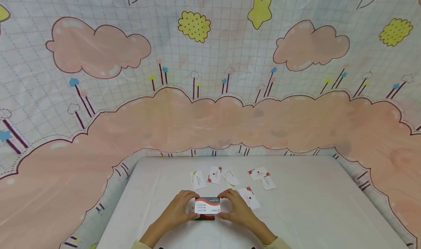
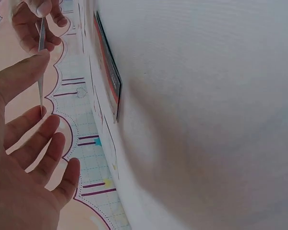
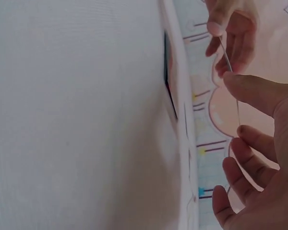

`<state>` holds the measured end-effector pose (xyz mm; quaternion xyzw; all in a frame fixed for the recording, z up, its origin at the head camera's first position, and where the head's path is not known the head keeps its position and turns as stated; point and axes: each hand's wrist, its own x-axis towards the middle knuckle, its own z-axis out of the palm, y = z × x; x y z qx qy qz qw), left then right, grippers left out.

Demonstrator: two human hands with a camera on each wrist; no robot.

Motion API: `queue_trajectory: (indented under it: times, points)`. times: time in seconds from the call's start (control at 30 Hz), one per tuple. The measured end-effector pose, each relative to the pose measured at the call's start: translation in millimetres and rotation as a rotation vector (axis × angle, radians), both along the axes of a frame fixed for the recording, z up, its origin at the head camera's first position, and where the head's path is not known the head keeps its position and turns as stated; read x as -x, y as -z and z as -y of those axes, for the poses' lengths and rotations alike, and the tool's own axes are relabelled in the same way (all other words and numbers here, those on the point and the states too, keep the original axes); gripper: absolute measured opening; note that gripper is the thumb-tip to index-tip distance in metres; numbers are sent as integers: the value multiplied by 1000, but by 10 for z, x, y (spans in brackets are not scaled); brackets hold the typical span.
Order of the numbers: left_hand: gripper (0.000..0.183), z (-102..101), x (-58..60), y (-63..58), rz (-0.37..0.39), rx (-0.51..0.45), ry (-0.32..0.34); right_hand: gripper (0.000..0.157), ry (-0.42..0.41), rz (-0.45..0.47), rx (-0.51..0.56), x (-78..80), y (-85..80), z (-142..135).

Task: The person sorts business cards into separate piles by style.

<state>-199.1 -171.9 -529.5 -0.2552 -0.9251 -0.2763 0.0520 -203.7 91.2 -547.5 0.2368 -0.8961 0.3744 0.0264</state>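
Observation:
A business card [image 1: 207, 206], white with a grey and red wavy band, is held up between both hands. My left hand [image 1: 177, 209] pinches its left edge between thumb and fingertips. On the opposite edge, my right hand [image 1: 237, 209] holds it the same way. Both wrist views show the card nearly edge-on, a thin strip [image 2: 41, 91] at the left fingertips. Below it, apart from the hands, dark and red cards [image 1: 207, 217] lie on the table, partly hidden by the held card. The right wrist view shows these lower cards [image 3: 169, 86] from the side.
Beyond the hands lie several white cards: a green-edged card [image 1: 198, 180], a red-flowered card [image 1: 215, 175], another green-edged one [image 1: 231, 178], and an overlapping pair [image 1: 258, 173] to the right. One flowered card [image 1: 249, 197] lies close beside the right hand. A patterned cloth [image 1: 230, 121] hangs behind the white table [image 1: 306, 205].

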Motion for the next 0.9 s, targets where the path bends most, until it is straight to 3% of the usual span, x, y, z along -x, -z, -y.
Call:
queue_trajectory:
  times: [0.33,0.63,0.9]
  points:
    - [55,72,-30,102,1,76,-4,51,-13,19,-66,9,135,123]
    - [53,111,-8,173,84,98,-6,50,4,66,-117,19,167,197]
    - [53,121,11,221,143,98,-24,49,14,46,-173,22,169,239]
